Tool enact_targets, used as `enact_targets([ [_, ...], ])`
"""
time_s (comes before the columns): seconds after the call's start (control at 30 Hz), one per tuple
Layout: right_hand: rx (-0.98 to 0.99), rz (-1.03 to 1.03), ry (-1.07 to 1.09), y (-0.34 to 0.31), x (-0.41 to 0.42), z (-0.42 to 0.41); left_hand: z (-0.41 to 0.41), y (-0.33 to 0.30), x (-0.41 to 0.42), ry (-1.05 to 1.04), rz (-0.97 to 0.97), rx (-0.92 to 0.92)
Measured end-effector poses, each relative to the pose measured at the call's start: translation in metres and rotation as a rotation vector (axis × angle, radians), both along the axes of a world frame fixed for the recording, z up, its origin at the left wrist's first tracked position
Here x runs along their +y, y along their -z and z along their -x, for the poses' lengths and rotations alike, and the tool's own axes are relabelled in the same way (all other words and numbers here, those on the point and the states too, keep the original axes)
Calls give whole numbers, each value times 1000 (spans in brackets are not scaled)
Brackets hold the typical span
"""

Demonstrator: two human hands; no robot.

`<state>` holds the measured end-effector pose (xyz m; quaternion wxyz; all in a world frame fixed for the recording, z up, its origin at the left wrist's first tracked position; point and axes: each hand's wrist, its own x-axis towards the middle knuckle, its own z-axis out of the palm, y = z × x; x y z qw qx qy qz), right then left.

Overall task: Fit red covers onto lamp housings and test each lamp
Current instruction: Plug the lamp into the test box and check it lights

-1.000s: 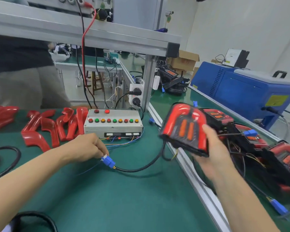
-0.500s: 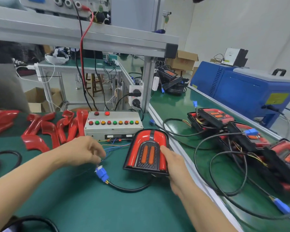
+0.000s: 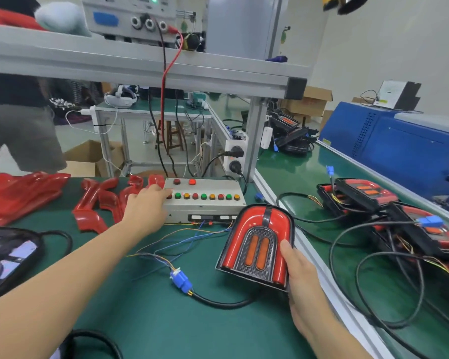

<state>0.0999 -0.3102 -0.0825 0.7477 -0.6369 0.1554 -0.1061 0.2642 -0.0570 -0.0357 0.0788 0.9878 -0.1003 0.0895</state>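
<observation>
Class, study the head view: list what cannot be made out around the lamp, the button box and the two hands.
1. Which button the left hand touches on the button box: its fingers cover that end.
2. Whether the lamp is lit: not clear from this view.
3. Right hand fingers: hidden behind the lamp.
4. Button labels: too small.

A plain pale wall [image 3: 373, 42] filled the upper right of the frame. An aluminium shelf beam [image 3: 140, 66] ran across the upper part, carried by a metal post [image 3: 254, 141] near the centre. The green bench mat [image 3: 166, 320] covered the lower half. Behind it, at centre left, stood a second green-topped table [image 3: 151, 112] on a pale floor [image 3: 70, 136], with cardboard boxes [image 3: 88, 156] beneath. A blue cabinet [image 3: 405, 149] sat at right.
</observation>
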Motion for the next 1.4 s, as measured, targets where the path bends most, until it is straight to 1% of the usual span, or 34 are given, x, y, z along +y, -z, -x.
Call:
enact_targets([
  [0.2, -36, 25, 31, 1, 1, 4, -7, 8, -1, -22, -41, -29],
  [0.4, -63, 16, 60, 4, 2, 5, -11, 3, -5, -100, -120, -70],
  [0.7, -48, -13, 72, 6, 0, 3, 0, 6, -9, -108, -103, -115],
  [0.77, -52, -37, 70, 7, -2, 2, 8, 10, -20, -77, -95, -179],
  [0.87, -69, -72, 57, 8, -3, 3, 18, 20, -56, 102, -57, -224],
  [0.93, -93, -99, 59, 9, -5, 4, 18, 22, -84, 187, -35, -163],
  [1.03, -118, -141, 48, 10, -7, 5, 10, 22, -110, 193, 1, -30],
  [1.13, -126, -140, 22, 11, -9, 5, 6, 25, -121, 140, 20, 49],
  [1.27, -133, -143, 1, 12, -12, 3, 10, 28, -121, 21, 59, 16],
  [1.33, -129, -148, -6, 11, -12, 3, 10, 27, -119, -33, 74, 59],
  [1.4, -127, -147, -10, 10, -12, 3, 11, 25, -119, -56, 48, 110],
])
